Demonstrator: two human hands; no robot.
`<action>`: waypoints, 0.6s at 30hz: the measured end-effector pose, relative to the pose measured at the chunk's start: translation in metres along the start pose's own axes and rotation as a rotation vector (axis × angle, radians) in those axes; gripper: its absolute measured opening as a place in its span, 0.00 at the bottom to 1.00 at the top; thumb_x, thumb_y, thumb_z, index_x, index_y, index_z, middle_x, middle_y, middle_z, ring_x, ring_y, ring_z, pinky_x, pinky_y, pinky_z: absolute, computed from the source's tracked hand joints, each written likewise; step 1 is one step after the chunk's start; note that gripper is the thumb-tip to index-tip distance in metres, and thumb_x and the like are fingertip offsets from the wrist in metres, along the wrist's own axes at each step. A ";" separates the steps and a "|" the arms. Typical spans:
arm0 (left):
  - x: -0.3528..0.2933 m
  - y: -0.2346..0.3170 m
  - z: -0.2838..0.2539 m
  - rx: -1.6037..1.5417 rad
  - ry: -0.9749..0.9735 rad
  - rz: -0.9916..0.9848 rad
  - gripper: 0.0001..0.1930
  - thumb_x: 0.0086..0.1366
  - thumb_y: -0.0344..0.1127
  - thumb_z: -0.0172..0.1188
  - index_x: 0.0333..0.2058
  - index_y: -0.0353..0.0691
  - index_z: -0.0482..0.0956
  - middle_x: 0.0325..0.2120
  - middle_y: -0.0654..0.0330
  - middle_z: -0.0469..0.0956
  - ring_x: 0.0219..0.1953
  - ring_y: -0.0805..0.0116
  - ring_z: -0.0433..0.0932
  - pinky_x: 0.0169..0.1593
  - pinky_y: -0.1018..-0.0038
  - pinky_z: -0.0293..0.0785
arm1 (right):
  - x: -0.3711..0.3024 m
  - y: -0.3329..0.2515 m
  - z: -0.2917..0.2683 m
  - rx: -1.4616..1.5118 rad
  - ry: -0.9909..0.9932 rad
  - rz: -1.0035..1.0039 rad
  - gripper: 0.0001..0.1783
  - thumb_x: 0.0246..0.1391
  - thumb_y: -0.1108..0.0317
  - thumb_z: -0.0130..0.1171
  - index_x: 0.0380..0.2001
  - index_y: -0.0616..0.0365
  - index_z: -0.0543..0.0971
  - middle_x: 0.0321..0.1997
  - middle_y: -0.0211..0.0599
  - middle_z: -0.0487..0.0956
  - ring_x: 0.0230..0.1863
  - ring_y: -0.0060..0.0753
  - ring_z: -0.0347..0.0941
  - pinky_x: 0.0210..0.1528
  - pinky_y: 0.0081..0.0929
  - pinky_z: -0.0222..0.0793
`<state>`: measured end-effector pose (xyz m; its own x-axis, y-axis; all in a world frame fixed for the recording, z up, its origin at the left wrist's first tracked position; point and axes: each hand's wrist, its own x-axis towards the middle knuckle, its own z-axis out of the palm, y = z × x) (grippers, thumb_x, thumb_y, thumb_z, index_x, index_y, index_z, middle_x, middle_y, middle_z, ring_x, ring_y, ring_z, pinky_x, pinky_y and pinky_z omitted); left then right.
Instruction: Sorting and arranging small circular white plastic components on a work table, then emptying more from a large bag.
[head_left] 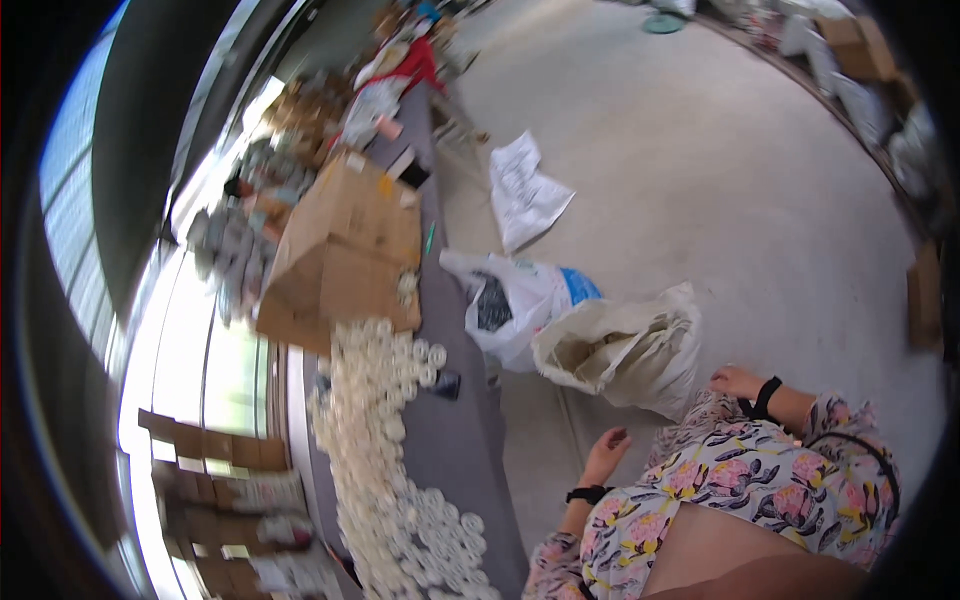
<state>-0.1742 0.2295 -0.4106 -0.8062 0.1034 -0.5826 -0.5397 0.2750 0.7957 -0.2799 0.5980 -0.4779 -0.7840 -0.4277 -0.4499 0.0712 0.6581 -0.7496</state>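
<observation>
My left hand (607, 453) hangs in the air between the grey-covered table and my lap, its fingers loosely bent and a little blurred. Nothing shows in it. My right hand (738, 382) rests by my thigh, fingers loosely out, with no object visible in it. Just ahead of both hands stands an open white woven sack (650, 345) on the floor. Many pale, ring-shaped pieces (370, 410) lie heaped along the table to my left, apart from my hands. They spread from the mouth of a tipped cardboard box (345, 250).
A white plastic bag (515, 300) with dark contents stands beside the sack. Farther off, a flat white sack (525, 190) lies on the concrete floor. A dark phone-like object (447, 385) is on the grey table (455, 440). Cartons (235, 490) line the window side.
</observation>
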 end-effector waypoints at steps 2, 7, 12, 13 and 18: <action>-0.020 -0.025 -0.004 0.025 0.085 -0.096 0.30 0.57 0.43 0.63 0.54 0.36 0.67 0.55 0.47 0.65 0.52 0.59 0.71 0.52 0.67 0.69 | -0.004 -0.035 0.000 -0.012 -0.150 -0.005 0.31 0.51 0.45 0.54 0.45 0.63 0.76 0.41 0.48 0.79 0.40 0.43 0.77 0.44 0.32 0.71; -0.111 -0.160 -0.007 0.603 0.845 -0.203 0.29 0.54 0.45 0.63 0.51 0.33 0.69 0.51 0.42 0.68 0.54 0.47 0.66 0.57 0.61 0.63 | 0.018 -0.109 0.034 0.136 -0.465 0.053 0.29 0.51 0.51 0.60 0.49 0.62 0.73 0.40 0.46 0.79 0.42 0.39 0.76 0.46 0.32 0.71; -0.224 -0.149 -0.033 0.434 1.401 -0.519 0.41 0.49 0.49 0.66 0.57 0.34 0.60 0.57 0.40 0.59 0.60 0.44 0.57 0.62 0.53 0.53 | 0.038 -0.192 0.136 0.043 -0.607 -0.149 0.39 0.45 0.54 0.65 0.57 0.62 0.64 0.52 0.51 0.72 0.50 0.41 0.71 0.51 0.33 0.68; -0.240 -0.161 -0.037 0.408 1.414 -0.548 0.41 0.49 0.49 0.66 0.57 0.34 0.60 0.57 0.40 0.59 0.60 0.44 0.57 0.62 0.53 0.53 | 0.037 -0.222 0.163 0.006 -0.643 -0.267 0.44 0.43 0.53 0.66 0.60 0.61 0.60 0.57 0.53 0.68 0.55 0.44 0.68 0.55 0.33 0.65; -0.307 -0.209 -0.066 0.458 1.374 -0.694 0.50 0.45 0.57 0.67 0.63 0.42 0.53 0.62 0.40 0.46 0.66 0.44 0.42 0.64 0.42 0.34 | 0.048 -0.342 0.326 -0.298 -0.591 -0.854 0.55 0.34 0.46 0.68 0.64 0.54 0.54 0.64 0.54 0.57 0.67 0.56 0.47 0.67 0.48 0.43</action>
<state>0.1699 0.0768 -0.3873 -0.1812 -0.9834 -0.0080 -0.9653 0.1763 0.1925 -0.1407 0.1508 -0.4016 -0.0759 -0.9955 -0.0575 -0.5737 0.0908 -0.8140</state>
